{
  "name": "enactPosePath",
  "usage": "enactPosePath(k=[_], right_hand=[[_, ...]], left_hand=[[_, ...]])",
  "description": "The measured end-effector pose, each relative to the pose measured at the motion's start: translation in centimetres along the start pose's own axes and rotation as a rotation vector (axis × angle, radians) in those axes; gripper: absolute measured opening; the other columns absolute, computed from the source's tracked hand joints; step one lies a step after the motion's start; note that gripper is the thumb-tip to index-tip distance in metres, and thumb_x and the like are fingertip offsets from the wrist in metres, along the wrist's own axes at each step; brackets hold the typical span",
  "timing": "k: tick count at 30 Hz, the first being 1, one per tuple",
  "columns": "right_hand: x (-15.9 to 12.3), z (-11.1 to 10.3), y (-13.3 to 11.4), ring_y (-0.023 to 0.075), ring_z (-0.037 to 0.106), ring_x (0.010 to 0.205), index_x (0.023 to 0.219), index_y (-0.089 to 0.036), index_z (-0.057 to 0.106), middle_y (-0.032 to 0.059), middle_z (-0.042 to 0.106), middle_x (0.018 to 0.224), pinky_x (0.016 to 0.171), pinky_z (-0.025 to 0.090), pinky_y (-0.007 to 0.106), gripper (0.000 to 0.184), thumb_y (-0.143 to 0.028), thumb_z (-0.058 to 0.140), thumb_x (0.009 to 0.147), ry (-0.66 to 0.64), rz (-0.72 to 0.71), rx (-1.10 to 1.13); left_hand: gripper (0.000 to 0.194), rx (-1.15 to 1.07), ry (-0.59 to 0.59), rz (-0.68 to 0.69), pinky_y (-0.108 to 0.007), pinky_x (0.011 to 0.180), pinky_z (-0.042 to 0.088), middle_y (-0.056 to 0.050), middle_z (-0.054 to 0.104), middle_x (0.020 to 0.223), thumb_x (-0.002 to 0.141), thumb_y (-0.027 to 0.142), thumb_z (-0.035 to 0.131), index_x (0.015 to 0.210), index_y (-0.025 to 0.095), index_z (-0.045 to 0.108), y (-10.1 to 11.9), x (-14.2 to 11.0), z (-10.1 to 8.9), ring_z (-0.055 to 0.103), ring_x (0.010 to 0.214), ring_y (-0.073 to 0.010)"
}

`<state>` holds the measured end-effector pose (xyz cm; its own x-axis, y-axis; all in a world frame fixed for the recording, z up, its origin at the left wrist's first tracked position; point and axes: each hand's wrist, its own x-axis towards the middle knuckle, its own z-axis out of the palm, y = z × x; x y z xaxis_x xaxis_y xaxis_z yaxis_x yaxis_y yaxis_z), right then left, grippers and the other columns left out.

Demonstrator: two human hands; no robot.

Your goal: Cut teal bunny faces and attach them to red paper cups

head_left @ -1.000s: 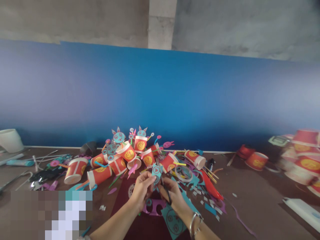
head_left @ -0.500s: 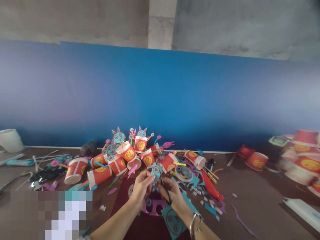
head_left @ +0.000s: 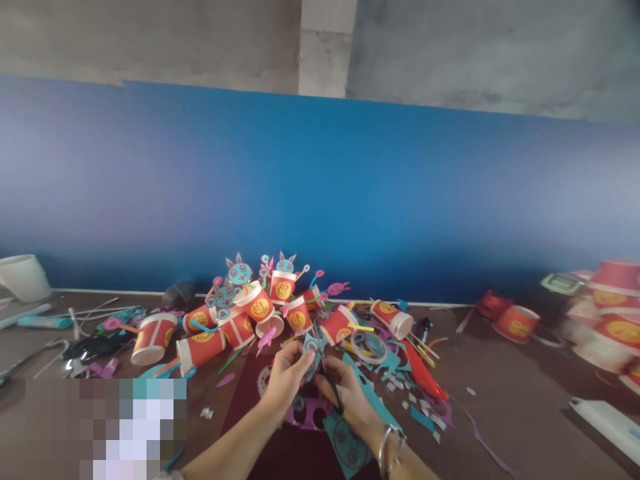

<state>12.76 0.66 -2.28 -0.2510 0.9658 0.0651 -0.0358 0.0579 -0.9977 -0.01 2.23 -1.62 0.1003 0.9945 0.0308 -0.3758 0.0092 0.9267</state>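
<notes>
My left hand [head_left: 284, 379] pinches a small teal paper cut-out [head_left: 312, 347] and holds it up in front of me. My right hand [head_left: 350, 395] is closed round the black handles of a pair of scissors [head_left: 327, 377], whose blades reach up into the teal piece. Both hands hover over a dark red sheet [head_left: 280, 427] on the brown table [head_left: 520, 407]. Under my right wrist lies a larger teal sheet [head_left: 347, 443] printed with round faces, and a pink sheet with round holes [head_left: 310, 415] lies beside it.
Behind my hands is a heap of red paper cups [head_left: 240, 320] with teal bunny faces, sticks and paper scraps. A roll of clear tape [head_left: 367, 345] and a red tool [head_left: 423, 377] lie to the right. More red cups [head_left: 607, 317] stack at far right; a white bucket [head_left: 23, 277] stands far left.
My hands and the teal piece have stayed almost in place, with the piece turned slightly between my fingers. The camera has shifted a little.
</notes>
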Motion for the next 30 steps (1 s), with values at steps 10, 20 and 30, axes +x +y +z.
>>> enactPosePath(k=[10,20,30], right_hand=[[0.15,0.01,-0.32,0.0069,0.029,0.042,0.064,-0.019,0.051,-0.0076,0.038,0.047,0.041,0.023,0.021,0.027,-0.043,0.062,0.070,0.009,-0.023,-0.036],[0.36,-0.03,-0.33,0.0062,0.028,0.042,0.065,-0.018,0.054,-0.0077,0.037,0.046,0.041,0.022,0.020,0.028,-0.044,0.062,0.069,0.020,-0.026,-0.043],[0.38,-0.07,-0.29,0.0060,0.029,0.041,0.066,-0.017,0.054,-0.0080,0.037,0.046,0.041,0.022,0.020,0.029,-0.045,0.062,0.067,0.030,0.011,-0.067]], left_hand=[[0.040,0.003,0.022,-0.007,-0.017,0.036,0.018,0.008,0.045,0.043,0.062,0.048,0.074,0.060,0.017,0.048,-0.09,0.18,-0.17,0.027,0.035,-0.0025],[0.040,0.021,0.060,0.005,-0.017,0.035,0.019,0.007,0.050,0.044,0.062,0.049,0.073,0.058,0.016,0.050,0.21,0.06,0.04,0.028,0.032,-0.0016],[0.042,0.034,0.105,-0.020,-0.017,0.033,0.015,0.009,0.044,0.040,0.058,0.053,0.074,0.059,0.017,0.052,0.33,0.00,0.00,0.027,0.031,-0.0019]])
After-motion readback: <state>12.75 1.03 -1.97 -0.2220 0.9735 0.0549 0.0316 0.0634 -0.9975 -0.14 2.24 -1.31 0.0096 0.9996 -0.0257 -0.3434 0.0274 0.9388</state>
